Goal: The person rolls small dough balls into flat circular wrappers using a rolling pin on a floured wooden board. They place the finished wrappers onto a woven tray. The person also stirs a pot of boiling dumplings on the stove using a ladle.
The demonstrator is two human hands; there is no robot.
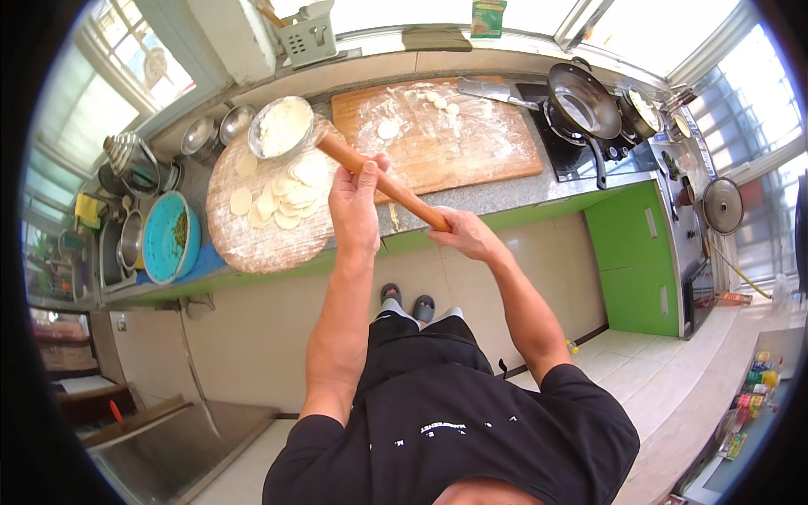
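A long wooden rolling pin [411, 201] slants through the air in front of the counter, held in both hands. My left hand [355, 202] is closed round it near its upper left part, thumb lying along the wood. Round the lower right end my right hand [467, 236] is wrapped. Behind the pin's upper end stands a bowl of flour [284, 126]. Several thin dough wrappers [290, 198] overlap on a round floured board [263, 246] to the left. The rectangular wooden cutting board [497, 156] carries a flattened dough round [388, 129] and several small dough pieces [441, 103].
A cleaver [497, 93] lies at the cutting board's far edge. To the right a wok [583, 101] sits on the black stove, its handle pointing toward me. A turquoise basin [171, 237] with green filling stands at the left, near metal bowls [200, 136].
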